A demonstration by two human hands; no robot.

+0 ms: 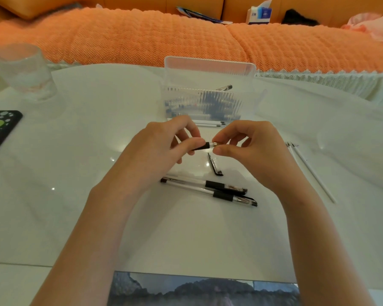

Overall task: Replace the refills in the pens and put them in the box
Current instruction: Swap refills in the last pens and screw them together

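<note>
Two hands before the box (208,102): our left hand (161,149) grips the pen (203,146), right hand (254,149) pinches its tip (215,144); we should twist gently, barrel steady.

Single wide-angle cam worn on the person's head, facing fwd and down onto a white surface (86,140). Forearms enter from the bottom edge. The left hand (161,149) and right hand (252,151) meet near frame centre, close to the lens, both pinching a pen (202,147). A clear box (186,100) sits just beyond. An orange-covered sofa (142,36) fills the top. Edges bow w/ lens distortion.
</note>
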